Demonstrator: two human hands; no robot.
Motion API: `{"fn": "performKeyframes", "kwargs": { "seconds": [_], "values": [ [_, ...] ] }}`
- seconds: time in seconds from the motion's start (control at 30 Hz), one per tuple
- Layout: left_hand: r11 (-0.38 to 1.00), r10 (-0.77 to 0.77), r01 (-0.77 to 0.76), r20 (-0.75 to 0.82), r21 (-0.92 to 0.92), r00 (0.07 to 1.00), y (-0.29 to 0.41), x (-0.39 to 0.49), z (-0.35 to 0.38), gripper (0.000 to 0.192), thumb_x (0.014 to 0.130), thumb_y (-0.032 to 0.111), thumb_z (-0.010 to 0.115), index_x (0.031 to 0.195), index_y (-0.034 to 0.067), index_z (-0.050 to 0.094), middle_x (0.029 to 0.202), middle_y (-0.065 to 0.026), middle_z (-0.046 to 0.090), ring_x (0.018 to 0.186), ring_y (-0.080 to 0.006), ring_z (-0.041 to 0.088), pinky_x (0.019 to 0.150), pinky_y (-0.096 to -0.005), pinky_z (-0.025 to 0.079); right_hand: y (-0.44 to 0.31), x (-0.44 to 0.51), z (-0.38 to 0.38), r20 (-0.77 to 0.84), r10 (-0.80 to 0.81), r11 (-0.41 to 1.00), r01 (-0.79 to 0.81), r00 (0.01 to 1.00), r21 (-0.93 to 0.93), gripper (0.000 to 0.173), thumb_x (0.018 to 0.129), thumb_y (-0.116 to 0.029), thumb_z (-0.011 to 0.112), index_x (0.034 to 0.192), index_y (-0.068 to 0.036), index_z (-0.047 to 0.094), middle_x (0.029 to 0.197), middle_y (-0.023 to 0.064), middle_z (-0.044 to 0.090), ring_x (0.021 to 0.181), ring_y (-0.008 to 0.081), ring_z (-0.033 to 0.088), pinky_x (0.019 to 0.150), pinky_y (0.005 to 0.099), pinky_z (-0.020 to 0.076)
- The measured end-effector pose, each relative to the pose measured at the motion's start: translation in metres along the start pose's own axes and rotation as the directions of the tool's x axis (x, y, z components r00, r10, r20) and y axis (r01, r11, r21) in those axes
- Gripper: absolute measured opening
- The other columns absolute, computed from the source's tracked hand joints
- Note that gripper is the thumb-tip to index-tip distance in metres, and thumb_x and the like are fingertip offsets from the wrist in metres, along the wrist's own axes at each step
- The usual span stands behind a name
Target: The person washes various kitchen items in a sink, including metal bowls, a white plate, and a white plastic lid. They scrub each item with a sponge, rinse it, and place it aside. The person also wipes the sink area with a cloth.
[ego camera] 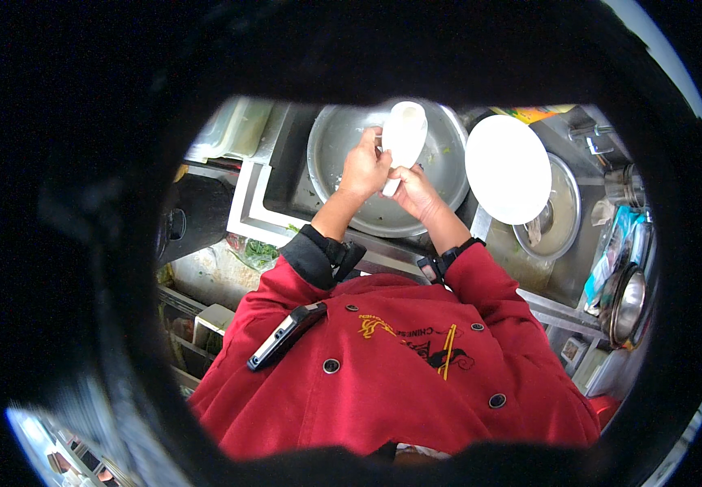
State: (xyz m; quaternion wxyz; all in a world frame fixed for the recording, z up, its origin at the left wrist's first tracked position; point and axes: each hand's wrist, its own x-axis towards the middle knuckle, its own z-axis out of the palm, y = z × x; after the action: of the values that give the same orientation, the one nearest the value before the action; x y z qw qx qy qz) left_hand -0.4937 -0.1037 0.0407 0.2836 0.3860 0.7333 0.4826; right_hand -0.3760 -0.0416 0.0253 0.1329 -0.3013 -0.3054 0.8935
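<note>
Both my hands hold a white, long-necked dish or large spoon (405,131) above a wide metal basin (381,222), its rounded end pointing away from me. My left hand (363,167) grips its side near the middle. Around its narrow end close the fingers of my right hand (413,190). Inside the basin, which stands in a sink, lie small green and dark scraps. Glare on the white piece hides its exact shape.
A white oval plate (508,170) partly covers a metal bowl of cloudy liquid (564,225) in the right sink. A faucet (591,131) and metal pots (630,295) stand farther right. Plastic containers (238,131) are at the upper left, leafy greens in a bag (260,252) below.
</note>
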Motion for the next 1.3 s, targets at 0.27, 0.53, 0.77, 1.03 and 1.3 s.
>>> {"fn": "performKeyframes", "kwargs": {
  "seconds": [0.27, 0.53, 0.77, 1.03, 1.3],
  "values": [
    [0.994, 0.010, -0.022, -0.109, -0.108, 0.994, -0.001, 0.025, -0.005, 0.056, 0.080, -0.006, 0.048, 0.133, 0.005, 0.037, 0.121, -0.0163, 0.052, 0.116, -0.0253, 0.050, 0.099, -0.0324, 0.039, 0.015, 0.028, -0.030, 0.089, -0.069, 0.995, 0.063, 0.994, 0.072, 0.034, 0.082, -0.008, 0.060, 0.116, -0.008, 0.052, 0.103, 0.0045, 0.058, 0.088, 0.0170, 0.057, 0.077, 0.0333, 0.0487],
    [0.989, 0.089, -0.127, -0.374, -0.076, 0.923, 0.024, 0.009, 0.011, 0.071, 0.077, -0.006, 0.049, 0.141, 0.005, 0.022, 0.114, -0.0261, 0.056, 0.108, -0.0390, 0.056, 0.090, -0.0392, 0.045, 0.030, 0.026, -0.011, -0.067, -0.159, 0.965, 0.170, 0.985, 0.198, 0.035, 0.094, -0.032, 0.052, 0.121, -0.010, 0.048, 0.109, 0.0031, 0.058, 0.090, 0.0152, 0.058, 0.074, 0.0298, 0.0494],
    [0.955, -0.127, 0.202, -0.314, 0.217, 0.941, 0.043, 0.015, 0.012, 0.082, 0.076, -0.001, 0.053, 0.145, 0.006, 0.010, 0.114, -0.0279, 0.057, 0.105, -0.0416, 0.056, 0.092, -0.0431, 0.044, 0.022, 0.033, 0.000, -0.177, -0.580, 0.520, 0.194, 0.796, -0.832, 0.033, 0.095, -0.021, 0.046, 0.116, 0.004, 0.041, 0.087, 0.0224, 0.063, 0.074, 0.0328, 0.064, 0.062, 0.0437, 0.0521],
    [0.923, -0.379, 0.382, -0.060, 0.045, 0.924, 0.000, 0.016, 0.007, 0.083, 0.077, 0.006, 0.056, 0.145, 0.013, 0.009, 0.125, -0.0239, 0.049, 0.103, -0.0378, 0.059, 0.082, -0.0445, 0.052, -0.014, 0.026, 0.000, -0.021, -0.494, -0.074, -0.066, 0.869, -0.995, 0.043, 0.093, -0.035, 0.041, 0.086, 0.003, 0.060, 0.074, 0.0268, 0.062, 0.072, 0.0437, 0.063, 0.067, 0.0513, 0.0498],
    [0.720, -0.431, 0.465, 0.193, -0.515, 0.881, 0.018, -0.004, -0.011, 0.086, 0.066, 0.001, 0.052, 0.143, 0.016, 0.018, 0.120, -0.0112, 0.050, 0.091, -0.0275, 0.061, 0.061, -0.0401, 0.055, -0.028, 0.022, 0.007, 0.068, -0.425, -0.106, 0.025, 0.903, -0.994, 0.042, 0.088, -0.035, 0.046, 0.083, 0.004, 0.062, 0.073, 0.0238, 0.064, 0.070, 0.0390, 0.065, 0.068, 0.0468, 0.0526]
  ]
}}
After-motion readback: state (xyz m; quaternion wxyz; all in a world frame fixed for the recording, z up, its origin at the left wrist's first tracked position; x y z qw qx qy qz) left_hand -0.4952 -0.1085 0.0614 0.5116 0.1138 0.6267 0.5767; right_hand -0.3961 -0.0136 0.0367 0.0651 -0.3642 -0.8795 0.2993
